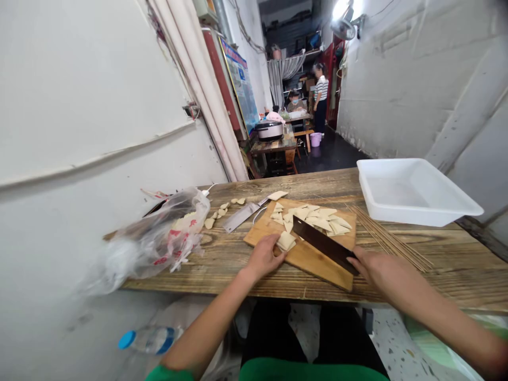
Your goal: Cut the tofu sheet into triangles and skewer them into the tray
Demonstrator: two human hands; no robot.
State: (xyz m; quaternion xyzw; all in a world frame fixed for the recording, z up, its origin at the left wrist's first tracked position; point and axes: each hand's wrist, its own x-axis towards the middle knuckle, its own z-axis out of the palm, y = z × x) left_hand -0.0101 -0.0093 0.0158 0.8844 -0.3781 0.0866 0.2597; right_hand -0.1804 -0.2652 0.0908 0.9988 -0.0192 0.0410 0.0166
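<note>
My right hand (367, 264) grips the handle of a dark-bladed cleaver (323, 243), whose blade slants across the wooden cutting board (317, 264). At the board's left edge, my left hand (265, 257) has its thumb and fingers closed around the near left side of a small stack of pale flat pieces that look like tofu sheets (286, 241). Beyond the blade, many pale cut pieces (311, 214), mostly triangular, lie in a loose heap. A second cleaver (243, 216) with a shiny blade rests left of the board, and one pale piece (278, 195) lies by its handle.
Thin wooden skewers (391, 238) lie right of the board, below a white plastic tub (420, 190). A clear plastic bag (162, 238) and small pale scraps (220, 211) are at left. Below sits a water bottle (148, 339). Two people are in the background.
</note>
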